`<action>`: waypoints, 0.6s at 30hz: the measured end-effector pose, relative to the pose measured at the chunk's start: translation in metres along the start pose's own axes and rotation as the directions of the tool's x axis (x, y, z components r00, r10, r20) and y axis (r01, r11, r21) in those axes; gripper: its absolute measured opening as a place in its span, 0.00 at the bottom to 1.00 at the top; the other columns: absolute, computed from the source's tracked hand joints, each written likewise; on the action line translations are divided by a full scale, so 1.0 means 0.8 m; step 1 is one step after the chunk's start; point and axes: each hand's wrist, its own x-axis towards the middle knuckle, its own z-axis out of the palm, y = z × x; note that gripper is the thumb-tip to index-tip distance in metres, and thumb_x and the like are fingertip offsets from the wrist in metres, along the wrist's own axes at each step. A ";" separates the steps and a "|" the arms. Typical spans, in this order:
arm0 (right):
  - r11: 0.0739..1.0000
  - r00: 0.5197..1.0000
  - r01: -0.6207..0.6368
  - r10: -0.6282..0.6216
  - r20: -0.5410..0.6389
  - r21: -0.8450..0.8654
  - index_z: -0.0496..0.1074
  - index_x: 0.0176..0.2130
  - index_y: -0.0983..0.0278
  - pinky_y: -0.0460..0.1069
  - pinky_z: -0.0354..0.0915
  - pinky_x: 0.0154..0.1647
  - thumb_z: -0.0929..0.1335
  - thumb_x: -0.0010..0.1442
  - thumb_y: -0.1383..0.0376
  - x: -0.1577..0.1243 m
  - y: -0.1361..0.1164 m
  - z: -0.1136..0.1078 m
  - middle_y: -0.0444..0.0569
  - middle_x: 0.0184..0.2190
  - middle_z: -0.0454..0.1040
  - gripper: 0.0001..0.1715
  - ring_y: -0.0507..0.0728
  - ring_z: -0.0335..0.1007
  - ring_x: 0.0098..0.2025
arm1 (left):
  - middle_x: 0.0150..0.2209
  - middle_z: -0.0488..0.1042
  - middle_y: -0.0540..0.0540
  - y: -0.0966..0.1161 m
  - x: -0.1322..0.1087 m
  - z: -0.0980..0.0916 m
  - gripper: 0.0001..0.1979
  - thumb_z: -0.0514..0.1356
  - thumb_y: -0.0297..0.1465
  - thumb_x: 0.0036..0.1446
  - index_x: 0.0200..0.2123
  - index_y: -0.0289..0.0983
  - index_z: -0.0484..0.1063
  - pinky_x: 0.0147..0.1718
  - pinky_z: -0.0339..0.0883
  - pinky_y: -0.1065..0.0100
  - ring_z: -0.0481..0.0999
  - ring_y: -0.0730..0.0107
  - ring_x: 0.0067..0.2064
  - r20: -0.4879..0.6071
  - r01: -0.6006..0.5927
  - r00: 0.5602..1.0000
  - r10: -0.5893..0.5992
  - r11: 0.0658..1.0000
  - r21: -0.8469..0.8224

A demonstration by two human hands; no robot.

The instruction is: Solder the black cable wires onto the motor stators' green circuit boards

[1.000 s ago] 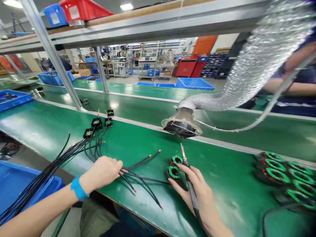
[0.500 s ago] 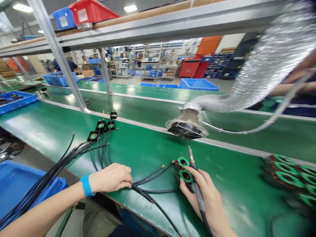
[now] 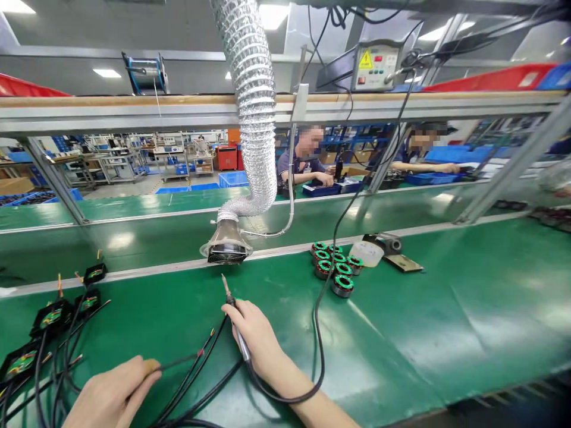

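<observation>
Newly shifted black cable, thin, red-tipped

A shelf with a wooden board on a metal beam spans the view above the far edge of the green worktop, where a slanting metal post stands toward the right. Beyond lie grey floor, equipment racks and a red cabinet. Bright rectangular lights shine from the grey ceiling.
</observation>
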 end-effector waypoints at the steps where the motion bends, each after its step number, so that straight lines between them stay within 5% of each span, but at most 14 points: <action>1: 1.000 1.000 -0.013 0.013 -0.012 0.009 0.70 0.58 0.63 0.52 0.70 0.46 0.64 0.63 0.80 -0.004 0.003 -0.004 0.52 0.46 0.72 0.27 0.60 0.69 0.44 | 0.33 0.81 0.52 0.003 0.004 0.008 0.12 0.56 0.42 0.71 0.39 0.49 0.77 0.27 0.76 0.71 0.84 0.65 0.30 0.008 0.057 0.998 -0.057 0.998 -0.005; 8: 0.995 0.996 -0.085 0.087 -0.032 0.060 0.70 0.60 0.64 0.56 0.70 0.51 0.60 0.66 0.79 -0.052 0.041 -0.048 0.57 0.50 0.71 0.28 0.62 0.69 0.51 | 0.41 0.82 0.45 0.069 0.000 0.073 0.13 0.52 0.34 0.73 0.45 0.42 0.76 0.42 0.79 0.63 0.84 0.60 0.42 0.230 0.225 0.950 -0.210 0.973 -0.044; 14: 0.987 0.987 -0.159 0.159 0.020 0.011 0.67 0.63 0.61 0.56 0.70 0.52 0.59 0.73 0.73 -0.094 0.070 -0.096 0.56 0.52 0.70 0.24 0.63 0.69 0.52 | 0.35 0.79 0.49 0.096 -0.012 0.054 0.12 0.53 0.36 0.75 0.42 0.41 0.75 0.36 0.70 0.67 0.80 0.66 0.36 0.477 0.210 0.872 -0.114 0.966 -0.152; 18: 0.980 0.980 -0.197 0.198 -0.014 0.040 0.67 0.64 0.59 0.56 0.70 0.52 0.59 0.72 0.74 -0.096 0.056 -0.101 0.55 0.52 0.70 0.26 0.62 0.69 0.52 | 0.38 0.77 0.48 0.104 0.010 0.054 0.12 0.52 0.34 0.76 0.44 0.39 0.74 0.39 0.70 0.67 0.79 0.67 0.38 0.378 0.250 0.912 -0.161 0.947 -0.200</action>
